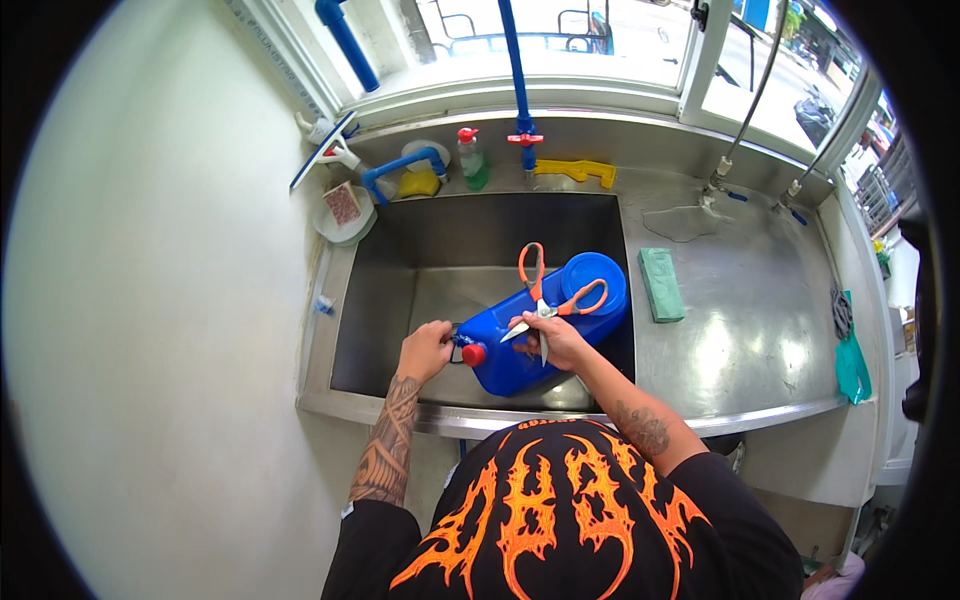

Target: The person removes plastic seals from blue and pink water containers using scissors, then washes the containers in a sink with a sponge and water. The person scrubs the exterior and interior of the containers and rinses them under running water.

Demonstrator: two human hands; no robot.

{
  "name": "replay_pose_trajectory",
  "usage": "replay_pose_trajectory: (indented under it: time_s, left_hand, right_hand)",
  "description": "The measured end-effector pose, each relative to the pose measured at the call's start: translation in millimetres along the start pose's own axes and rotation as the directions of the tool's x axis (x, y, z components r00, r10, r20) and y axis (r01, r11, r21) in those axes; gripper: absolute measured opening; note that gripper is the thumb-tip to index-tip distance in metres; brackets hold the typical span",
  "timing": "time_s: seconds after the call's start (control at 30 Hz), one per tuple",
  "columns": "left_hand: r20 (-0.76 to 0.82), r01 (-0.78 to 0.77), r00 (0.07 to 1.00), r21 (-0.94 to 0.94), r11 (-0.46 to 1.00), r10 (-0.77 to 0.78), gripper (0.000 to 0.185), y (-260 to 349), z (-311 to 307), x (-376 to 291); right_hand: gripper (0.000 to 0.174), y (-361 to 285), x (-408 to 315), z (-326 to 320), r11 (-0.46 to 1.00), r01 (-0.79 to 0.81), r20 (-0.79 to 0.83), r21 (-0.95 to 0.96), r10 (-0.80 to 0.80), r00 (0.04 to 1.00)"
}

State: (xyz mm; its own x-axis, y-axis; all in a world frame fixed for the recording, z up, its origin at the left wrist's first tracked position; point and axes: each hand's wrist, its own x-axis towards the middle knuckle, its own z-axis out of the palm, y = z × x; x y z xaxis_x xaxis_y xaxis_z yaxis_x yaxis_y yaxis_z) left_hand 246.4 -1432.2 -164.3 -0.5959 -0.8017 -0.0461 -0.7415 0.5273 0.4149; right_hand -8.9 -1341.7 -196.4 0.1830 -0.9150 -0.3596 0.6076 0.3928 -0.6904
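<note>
A blue plastic jug (pixel 501 371) lies slanted inside the steel sink, its round blue lid (pixel 595 276) at the far right end and a small red cap (pixel 473 355) at the near left end. Over the jug, my right hand (pixel 553 342) grips a pair of scissors (pixel 546 309) near the pivot. Their orange handles are spread and point away from me, and the blades are apart. My left hand (pixel 426 351) is closed at the jug's left end, its fingers on a dark strap or cord (pixel 456 341) beside the red cap. The fingertips are partly hidden.
A green block (pixel 661 285) rests on the steel counter (pixel 735 330) right of the sink (pixel 375 315). Behind the basin stand a blue faucet (pixel 405 161), a yellow sponge (pixel 418 184), a soap bottle (pixel 472 159) and a yellow plastic tool (pixel 576 172). A squeegee (pixel 324 152) leans at left.
</note>
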Motion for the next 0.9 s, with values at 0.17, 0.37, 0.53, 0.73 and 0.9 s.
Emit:
replay_pose_trajectory:
  time_s: [0.17,0.37,0.53,0.73,0.9]
  left_hand:
    - [-0.1,-0.096,0.992,-0.253,0.963,0.073,0.017,7,1,-21]
    - [-0.181,0.146,0.964,-0.257,0.955,-0.196,0.015,-48,31,-20]
    - [-0.423,0.28,0.872,0.018,0.96,-0.247,0.029,-105,32,-33]
    - [-0.118,0.187,0.958,-0.441,0.878,-0.263,0.053,-16,16,-38]
    - [-0.047,0.14,0.984,-0.389,0.911,-0.172,0.037,61,12,-33]
  right_hand:
    - [0.032,0,-4,-1,1.0,0.023,0.029,-0.014,-0.022,0.999]
    - [0.032,3,-4,-5,1.0,0.005,0.043,-0.011,-0.004,0.999]
    - [0.033,1,-6,-2,0.999,0.015,0.023,-0.035,-0.015,1.0]
    - [0.034,5,-16,-6,0.954,0.0,-0.077,-0.3,-0.024,0.997]
    - [0.042,15,-52,-36,0.901,-0.064,-0.151,-0.429,-0.001,0.989]
